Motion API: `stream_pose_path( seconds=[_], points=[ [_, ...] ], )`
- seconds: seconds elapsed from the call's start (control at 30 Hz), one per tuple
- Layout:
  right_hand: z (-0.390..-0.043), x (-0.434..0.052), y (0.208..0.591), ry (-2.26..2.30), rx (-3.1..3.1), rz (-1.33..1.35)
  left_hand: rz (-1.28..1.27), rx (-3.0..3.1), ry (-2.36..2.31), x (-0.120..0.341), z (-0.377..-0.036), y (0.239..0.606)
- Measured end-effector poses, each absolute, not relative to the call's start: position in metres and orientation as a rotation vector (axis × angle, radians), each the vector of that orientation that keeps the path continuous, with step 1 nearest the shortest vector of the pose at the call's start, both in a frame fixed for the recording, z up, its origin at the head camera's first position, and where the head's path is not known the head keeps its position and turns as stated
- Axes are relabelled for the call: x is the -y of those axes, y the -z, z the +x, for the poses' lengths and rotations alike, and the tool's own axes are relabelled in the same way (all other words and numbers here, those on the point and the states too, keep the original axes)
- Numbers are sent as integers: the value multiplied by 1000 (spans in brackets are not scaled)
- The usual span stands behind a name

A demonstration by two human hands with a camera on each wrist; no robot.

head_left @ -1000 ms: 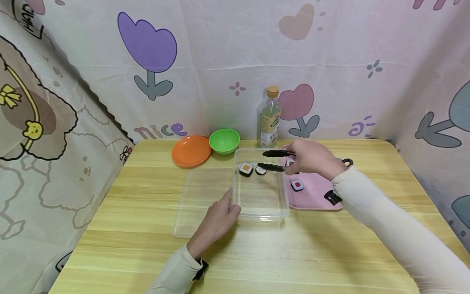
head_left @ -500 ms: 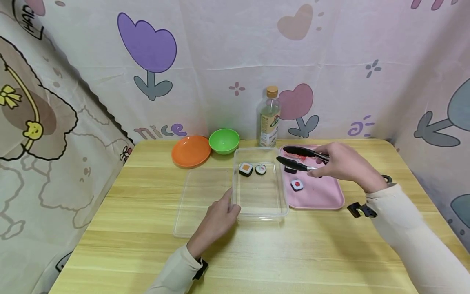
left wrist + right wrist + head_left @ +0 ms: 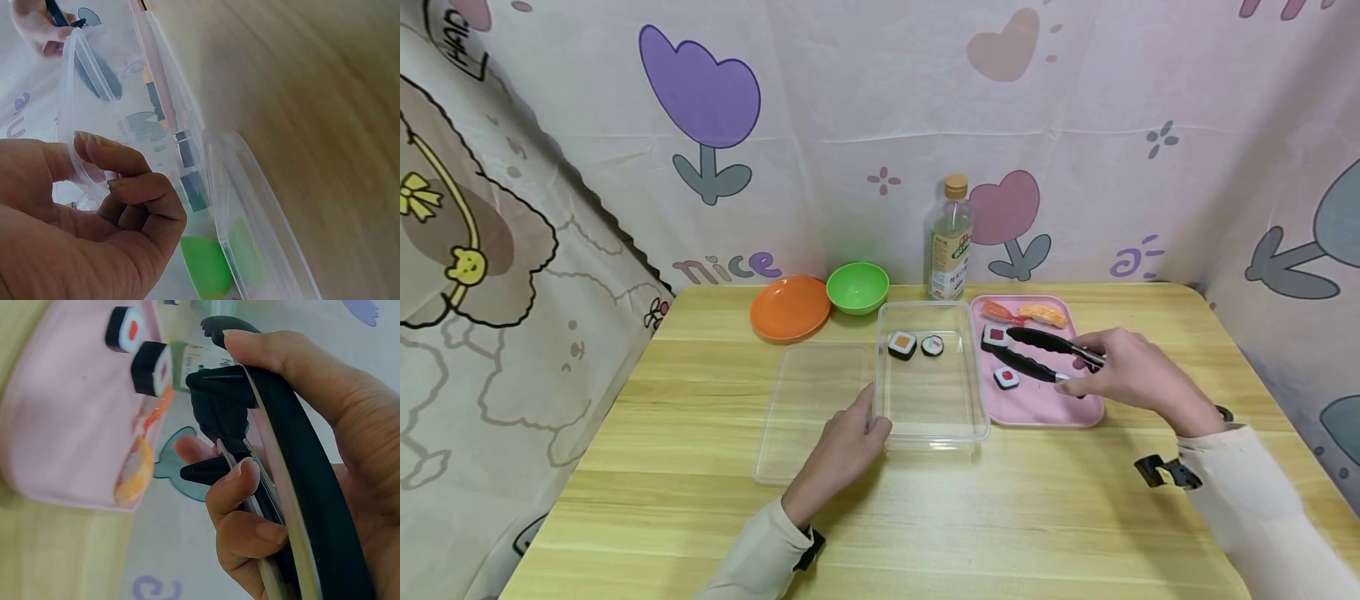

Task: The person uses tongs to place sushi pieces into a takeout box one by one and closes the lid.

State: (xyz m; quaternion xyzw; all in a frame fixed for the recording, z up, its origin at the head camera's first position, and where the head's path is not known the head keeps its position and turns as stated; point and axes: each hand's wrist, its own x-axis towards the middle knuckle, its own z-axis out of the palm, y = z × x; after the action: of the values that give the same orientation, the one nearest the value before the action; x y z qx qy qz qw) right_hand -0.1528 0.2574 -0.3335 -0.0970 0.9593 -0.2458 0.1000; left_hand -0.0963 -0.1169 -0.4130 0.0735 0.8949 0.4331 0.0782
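Note:
In the head view my left hand [image 3: 844, 440] pinches the near left rim of a clear plastic box [image 3: 932, 408]. Inside the box lie a square sushi roll [image 3: 902, 344] with an orange centre and a smaller round sushi roll [image 3: 932, 346]. My right hand [image 3: 1123, 373] holds black-tipped tongs [image 3: 1051, 342], their arms parted, above a pink tray [image 3: 1060, 408]. The tong tips are close to a dark-red-centred sushi roll [image 3: 996, 336]; contact is unclear. Nearer to me on the tray sits a red-centred sushi roll [image 3: 1007, 378]. The right wrist view shows the fingers wrapped round the tongs [image 3: 306, 481].
Shrimp sushi [image 3: 1000, 312] and orange-topped sushi [image 3: 1042, 315] lie at the tray's far end. Behind the box stands a bottle [image 3: 951, 250]. A green bowl [image 3: 858, 288] and an orange plate [image 3: 790, 309] stand back left. A clear lid [image 3: 812, 400] lies left of the box.
My right hand has moved right and toward me with the tongs, from over the box to over the pink tray. My left hand stays on the box rim.

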Motion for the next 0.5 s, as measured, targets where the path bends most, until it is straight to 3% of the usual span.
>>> stream_pose_path(
  seconds=[0.5],
  points=[
    [-140, -258, 366, 845, -2728, -214, 219, -2687, -1288, 117, -98, 414]
  ],
)
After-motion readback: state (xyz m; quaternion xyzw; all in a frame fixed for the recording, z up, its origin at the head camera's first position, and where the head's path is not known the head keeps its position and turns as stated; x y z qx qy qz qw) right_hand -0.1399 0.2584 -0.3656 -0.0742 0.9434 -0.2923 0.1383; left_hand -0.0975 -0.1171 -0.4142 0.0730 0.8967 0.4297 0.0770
